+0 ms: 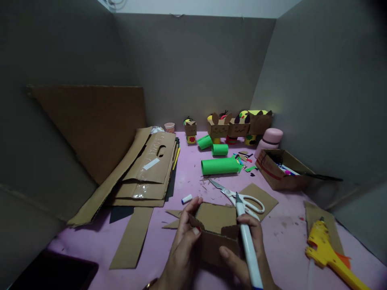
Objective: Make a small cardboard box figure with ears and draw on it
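Observation:
A small open box folded from brown cardboard (216,217) is between my hands, its near wall facing me. My left hand (184,243) grips its left side, with the thumb bent over the edge. A white marker (249,249) with a dark tip pointing up and away is held in my right hand (254,237). The right thumb also presses on the box's near wall. The marker's cap (186,199) lies just beyond my left fingers. White-handled scissors (252,204) lie blades open behind the box, partly hidden by the marker.
Cardboard sheets (151,165) are stacked at left, a cardboard strip (132,241) nearer. Green tubes (220,166) and cardboard-faced figures (219,129) stand behind. At right are a tool box (279,177), a pink bottle (269,143) and a yellow glue gun (322,245). A dark tablet-like object (57,272) lies front left.

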Tool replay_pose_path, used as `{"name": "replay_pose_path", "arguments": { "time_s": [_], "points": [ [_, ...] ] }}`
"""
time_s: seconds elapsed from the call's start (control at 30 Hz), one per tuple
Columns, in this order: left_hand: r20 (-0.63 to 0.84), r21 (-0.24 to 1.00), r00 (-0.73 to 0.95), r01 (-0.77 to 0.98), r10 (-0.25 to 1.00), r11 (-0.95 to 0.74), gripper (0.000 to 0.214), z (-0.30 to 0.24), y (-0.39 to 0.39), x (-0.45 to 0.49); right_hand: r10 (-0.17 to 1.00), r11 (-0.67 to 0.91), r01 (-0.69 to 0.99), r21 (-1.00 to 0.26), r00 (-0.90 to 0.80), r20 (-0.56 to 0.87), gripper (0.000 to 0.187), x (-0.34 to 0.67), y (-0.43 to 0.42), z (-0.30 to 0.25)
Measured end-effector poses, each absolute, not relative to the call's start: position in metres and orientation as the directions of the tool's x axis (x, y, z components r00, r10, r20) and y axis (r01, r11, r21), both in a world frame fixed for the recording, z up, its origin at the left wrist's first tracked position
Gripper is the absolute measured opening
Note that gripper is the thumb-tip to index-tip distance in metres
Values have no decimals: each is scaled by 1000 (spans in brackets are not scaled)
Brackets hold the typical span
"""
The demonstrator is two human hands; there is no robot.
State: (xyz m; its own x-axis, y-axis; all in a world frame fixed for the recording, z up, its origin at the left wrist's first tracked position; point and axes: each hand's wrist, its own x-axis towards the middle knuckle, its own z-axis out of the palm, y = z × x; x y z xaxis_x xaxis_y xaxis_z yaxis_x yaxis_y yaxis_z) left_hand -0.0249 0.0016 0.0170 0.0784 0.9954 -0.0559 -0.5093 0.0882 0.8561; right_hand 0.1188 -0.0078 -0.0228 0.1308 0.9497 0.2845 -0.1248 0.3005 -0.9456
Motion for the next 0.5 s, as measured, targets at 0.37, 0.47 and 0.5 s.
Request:
{"name": "replay_pose_path", "arguments": {
  "time_s": [0.37, 0.47, 0.5],
  "points": [
    [45, 963, -98, -260, 994, -69, 81, 14, -2, -16, 933, 357, -106, -928, 98, 347, 57, 118, -8, -24],
    [13, 969, -102, -246, 995, -38, 97, 15, -4, -13, 900, 418, -25, -908, 146, 410, 54, 114, -8, -28],
    [-11, 966, -88, -259, 996, -13, 101, 16, -5, -12, 884, 443, 10, -896, 161, 439, 53, 113, -8, -31]
  ]
}}
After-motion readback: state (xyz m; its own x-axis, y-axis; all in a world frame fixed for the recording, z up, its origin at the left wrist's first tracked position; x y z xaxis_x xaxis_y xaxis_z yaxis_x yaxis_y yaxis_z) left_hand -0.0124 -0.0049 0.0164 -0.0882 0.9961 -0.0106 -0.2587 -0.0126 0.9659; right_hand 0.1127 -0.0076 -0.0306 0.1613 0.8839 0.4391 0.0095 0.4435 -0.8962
